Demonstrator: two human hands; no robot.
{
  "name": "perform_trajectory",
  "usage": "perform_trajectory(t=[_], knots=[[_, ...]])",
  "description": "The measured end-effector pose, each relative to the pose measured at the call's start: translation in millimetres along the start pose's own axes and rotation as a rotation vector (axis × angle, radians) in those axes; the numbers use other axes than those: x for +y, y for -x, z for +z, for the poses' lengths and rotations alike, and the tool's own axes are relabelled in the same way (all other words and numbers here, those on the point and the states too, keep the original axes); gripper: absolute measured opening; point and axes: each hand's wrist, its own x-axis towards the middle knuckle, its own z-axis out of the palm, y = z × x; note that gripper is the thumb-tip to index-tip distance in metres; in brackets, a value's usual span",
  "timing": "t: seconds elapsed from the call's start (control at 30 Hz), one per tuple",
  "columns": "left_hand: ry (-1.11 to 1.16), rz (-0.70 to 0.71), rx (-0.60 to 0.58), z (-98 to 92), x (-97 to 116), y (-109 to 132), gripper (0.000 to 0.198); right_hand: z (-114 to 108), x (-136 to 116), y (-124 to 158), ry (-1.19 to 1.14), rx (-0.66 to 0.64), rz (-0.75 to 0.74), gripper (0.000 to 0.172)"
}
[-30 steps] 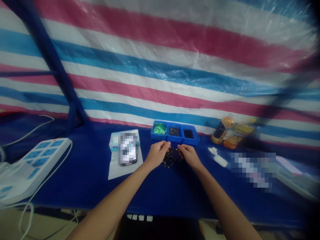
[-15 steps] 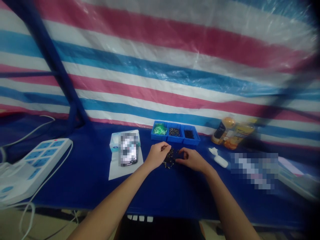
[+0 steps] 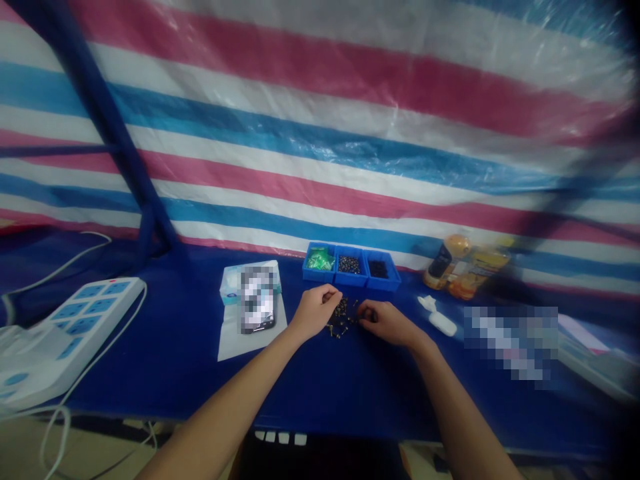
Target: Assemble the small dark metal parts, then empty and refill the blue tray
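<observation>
A loose pile of small dark and brass-coloured pieces (image 3: 341,311) lies on the blue tabletop (image 3: 320,387) between my hands. Thumb and fingertips of my left hand (image 3: 315,311) are pinched together at the pile's left edge; anything between them is too small to make out. To the right of the pile, my right hand (image 3: 386,321) rests low with its fingers curled and pressed together. What it grips, if anything, is hidden. Just behind stand three joined blue bins: one with green packets (image 3: 320,259), a middle one with small metallic pieces (image 3: 349,265), and one with black pieces (image 3: 379,269).
On the left, a phone (image 3: 258,300) leans on a tissue box (image 3: 231,283), with a white power strip (image 3: 95,320) and cables farther out. To the right are a white case (image 3: 442,323), an orange-capped bottle (image 3: 447,261) and a yellow pouch (image 3: 475,270).
My right hand has drawn slightly right, away from the pile, and its fingers have closed in. More of the pile's right side shows. My left hand has stayed in place.
</observation>
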Motion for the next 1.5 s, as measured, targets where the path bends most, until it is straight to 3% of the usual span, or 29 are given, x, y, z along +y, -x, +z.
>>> perform_trajectory(t=[0.17, 0.47, 0.77, 1.03, 1.33, 1.5], knots=[[0.002, -0.004, -0.003, 0.0, 1, 0, 0.027, 3, -1, -1, 0.054, 0.045, -0.012, 0.023], [0.007, -0.006, 0.0, -0.7, 2, 0, 0.025, 3, -7, -1, 0.1, 0.078, -0.011, 0.024], [-0.025, 0.023, -0.009, -0.4, 4, 2, 0.026, -5, -13, -4, -0.189, 0.229, -0.05, 0.023], [-0.031, 0.07, -0.076, 0.8, 7, 4, 0.024, 8, -19, -9, -0.63, 0.189, 0.017, 0.031], [-0.071, 0.176, -0.131, 4.4, 8, 7, 0.013, 16, -23, -15, -0.812, 0.185, 0.054, 0.035], [-0.06, 0.179, -0.126, 3.5, 7, 6, 0.013, 16, -24, -15, -0.8, 0.174, 0.06, 0.032]])
